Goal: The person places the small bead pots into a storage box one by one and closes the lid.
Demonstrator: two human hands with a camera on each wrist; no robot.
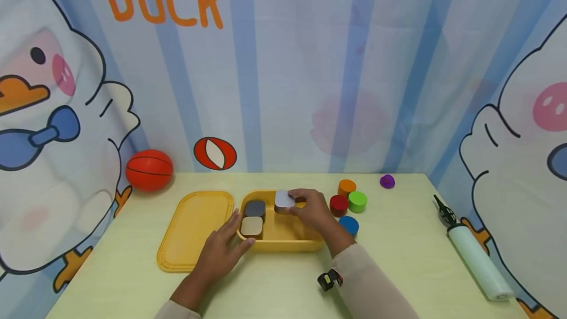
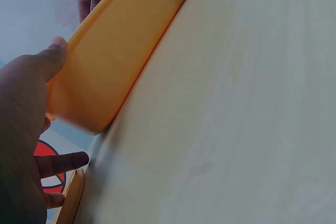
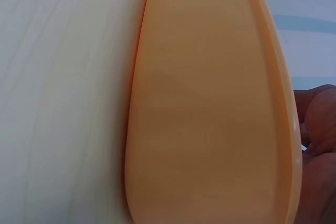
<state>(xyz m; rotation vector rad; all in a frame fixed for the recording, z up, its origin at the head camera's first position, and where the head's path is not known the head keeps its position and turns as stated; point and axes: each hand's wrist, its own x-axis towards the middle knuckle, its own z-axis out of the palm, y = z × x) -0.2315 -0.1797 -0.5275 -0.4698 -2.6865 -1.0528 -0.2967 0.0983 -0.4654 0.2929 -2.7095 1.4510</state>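
A yellow rectangular box point(image 1: 283, 246) stands on the table in front of me. My right hand point(image 1: 313, 210) reaches over its far side and pinches a pale lavender, rounded square block point(image 1: 284, 200) between thumb and fingers. Inside, at the left end, sit a dark grey block point(image 1: 255, 208) and a cream block point(image 1: 251, 226). My left hand point(image 1: 220, 250) rests against the box's left end with fingers fairly straight. In the left wrist view its thumb point(image 2: 55, 53) touches the box rim. The right wrist view shows mostly the box's outer wall point(image 3: 205, 103); the block is hidden there.
Left of the box lies a flat yellow lid point(image 1: 195, 230). To the right are round orange point(image 1: 347, 187), red point(image 1: 338, 205), green point(image 1: 357, 201) and blue point(image 1: 349, 225) pieces. A red ball point(image 1: 149, 170), a small purple object point(image 1: 387, 181) and a pale green cylinder point(image 1: 480, 262) sit farther out.
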